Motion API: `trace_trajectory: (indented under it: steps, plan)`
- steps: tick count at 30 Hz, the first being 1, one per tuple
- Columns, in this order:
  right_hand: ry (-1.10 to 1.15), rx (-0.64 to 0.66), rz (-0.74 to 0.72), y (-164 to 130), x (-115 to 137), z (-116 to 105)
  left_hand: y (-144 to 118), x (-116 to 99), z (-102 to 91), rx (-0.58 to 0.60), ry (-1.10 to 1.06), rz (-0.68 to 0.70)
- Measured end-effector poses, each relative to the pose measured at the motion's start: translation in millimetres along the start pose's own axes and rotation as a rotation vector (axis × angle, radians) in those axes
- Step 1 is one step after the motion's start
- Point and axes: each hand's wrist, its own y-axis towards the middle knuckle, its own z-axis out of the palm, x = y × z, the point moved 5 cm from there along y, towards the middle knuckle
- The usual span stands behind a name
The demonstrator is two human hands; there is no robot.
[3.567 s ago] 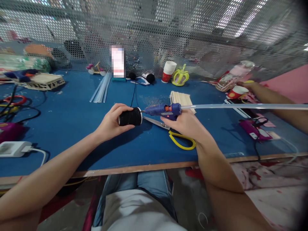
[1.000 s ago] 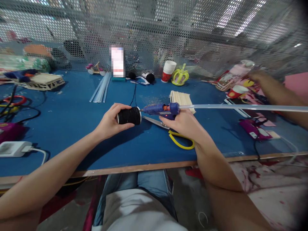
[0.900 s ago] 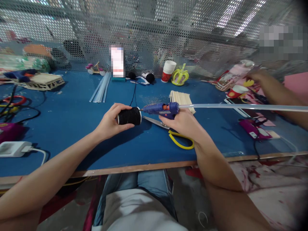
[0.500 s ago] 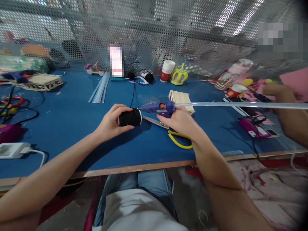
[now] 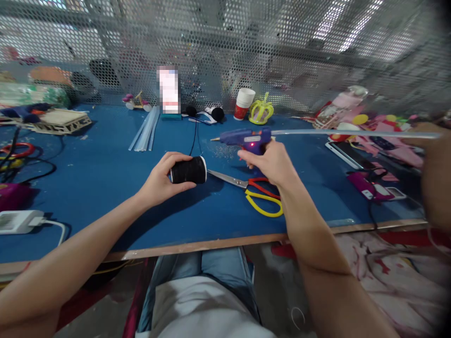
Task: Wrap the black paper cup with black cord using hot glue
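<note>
My left hand (image 5: pixel 160 180) grips a black spool of thread (image 5: pixel 188 170) lying on its side just above the blue table (image 5: pixel 105 188). A thin black thread runs from the spool toward the back. My right hand (image 5: pixel 269 162) holds a blue glue gun (image 5: pixel 244 137) raised above the table, its nozzle pointing left, clear of the spool. A long clear glue stick (image 5: pixel 352 134) sticks out of the gun's back to the right. Scissors with yellow and red handles (image 5: pixel 259 195) lie under my right wrist.
A perforated metal screen closes the back. Clear glue sticks (image 5: pixel 144 130), a paper cup (image 5: pixel 244 103), a yellow crown (image 5: pixel 261 111) and a wooden frame (image 5: pixel 58 121) lie farther back. Cables and a white plug block (image 5: pixel 17 220) sit left. Another person's arm (image 5: pixel 435 173) is at right.
My right hand has lifted the glue gun up and back, away from the spool's end. The other person's arm at right has shifted nearer. My left hand stays on the spool.
</note>
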Motion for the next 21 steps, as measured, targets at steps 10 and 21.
trace_trajectory:
  steps: [10,21]
  plan:
    - [-0.568,-0.209,0.242,44.7,-70.3,-32.6,-1.5,10.6,3.3,-0.015,-0.086,-0.148]
    - [-0.717,-0.335,0.239,39.1,-64.9,-33.0,-1.7,0.6,2.5,-0.006,-0.067,-0.038]
